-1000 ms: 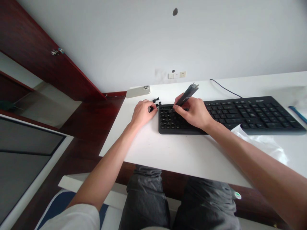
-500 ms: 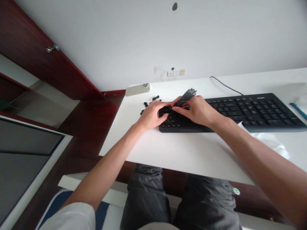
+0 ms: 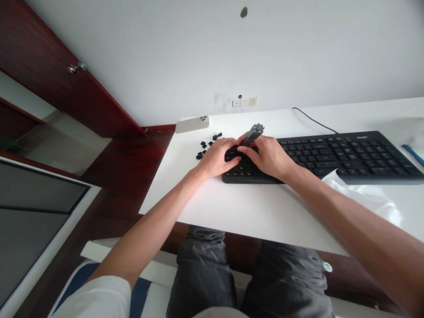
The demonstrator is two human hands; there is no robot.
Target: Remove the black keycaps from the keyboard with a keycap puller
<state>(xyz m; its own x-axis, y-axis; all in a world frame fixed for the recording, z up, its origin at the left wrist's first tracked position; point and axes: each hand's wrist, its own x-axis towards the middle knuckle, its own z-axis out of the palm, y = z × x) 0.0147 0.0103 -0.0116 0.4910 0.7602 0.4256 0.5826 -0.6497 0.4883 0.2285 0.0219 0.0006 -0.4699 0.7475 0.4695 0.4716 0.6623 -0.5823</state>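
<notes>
- Head view: two bare hands work at the left end of one keyboard (image 3: pixel 334 154), long, black and matt, lying flat on one smooth white table (image 3: pixel 212 203).
- The right hand (image 3: pixel 270 152) has its thumb and fingers clamped round one slim dark grey tool (image 3: pixel 253 133), straight-sided, tilted, with a jagged upper end; its lower tip is hidden among the fingers, above the keys.
- The left hand (image 3: pixel 217 154) lies over the keyboard's left edge, thumb and forefinger apart with keys visible between them; its other fingertips are hidden.
- At least six small black pieces (image 3: pixel 203 145), blocky and hard-edged, lie scattered beyond the left hand; some overlap, so the exact count cannot be told.
- One pale, flat phone (image 3: pixel 192 125) with rounded corners and a cluster of dark round lenses lies near the far left corner.
- One thin dark cable (image 3: pixel 314 120) curves behind the keyboard.
- One crumpled, thin white sheet (image 3: pixel 367 201) sits against its near edge.
- Three square socket plates (image 3: pixel 245 102) sit side by side on the wall.
</notes>
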